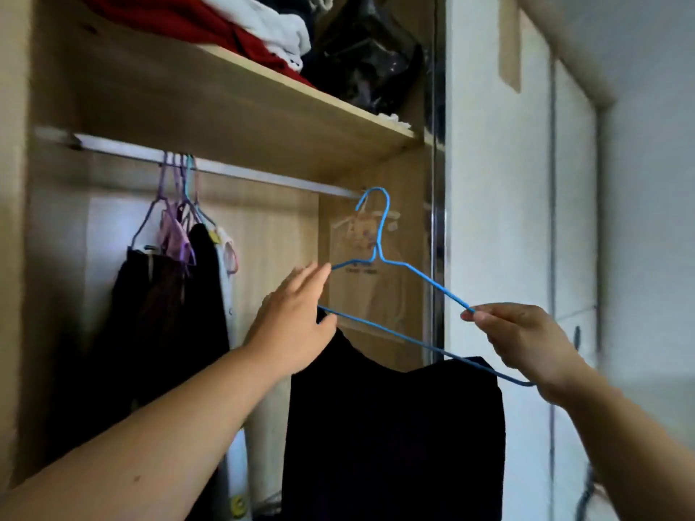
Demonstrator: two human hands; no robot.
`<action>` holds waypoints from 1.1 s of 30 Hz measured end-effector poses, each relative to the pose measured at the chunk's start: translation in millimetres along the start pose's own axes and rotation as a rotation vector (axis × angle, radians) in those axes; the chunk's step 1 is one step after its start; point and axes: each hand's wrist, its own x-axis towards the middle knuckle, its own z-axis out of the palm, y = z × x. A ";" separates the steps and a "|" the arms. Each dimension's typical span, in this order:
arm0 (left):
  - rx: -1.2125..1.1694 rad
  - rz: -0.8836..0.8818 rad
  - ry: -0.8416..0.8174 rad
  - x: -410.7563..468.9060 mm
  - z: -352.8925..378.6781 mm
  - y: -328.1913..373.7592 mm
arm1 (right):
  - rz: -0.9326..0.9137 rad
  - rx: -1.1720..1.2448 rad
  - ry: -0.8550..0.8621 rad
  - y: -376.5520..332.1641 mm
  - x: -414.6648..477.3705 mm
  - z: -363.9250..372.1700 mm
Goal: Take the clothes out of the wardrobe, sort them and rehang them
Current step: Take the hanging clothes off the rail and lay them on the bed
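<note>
A thin blue wire hanger (377,257) is pinched by the raised right hand (526,340) — its far end is touched by the left hand (293,321), fingers straight, together.

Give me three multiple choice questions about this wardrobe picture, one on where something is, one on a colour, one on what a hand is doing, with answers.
1. Where do the folded red and white clothes lie? A on the shelf above the rail; B on the rail; C on the floor.
2. What colour is the hanger carrying the dark garment? A purple; B white; C blue.
3. What is the right hand doing? A hanging idle; B pinching the hanger's end; C pressing the door.
Answers: 1 A, they sit above the rail; 2 C, its wire is blue; 3 B, it pinches the wire's right shoulder.
</note>
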 end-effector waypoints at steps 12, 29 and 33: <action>-0.406 -0.136 -0.118 -69.0 98.8 -13.8 | 0.357 -0.393 0.317 -51.3 -238.6 -8.8; -0.925 0.539 -0.504 -354.2 60.0 74.2 | 1.108 -0.657 0.979 -150.4 -648.8 153.6; -0.983 0.606 -0.643 -419.2 26.2 125.9 | 1.156 -0.622 1.164 -198.2 -730.0 169.2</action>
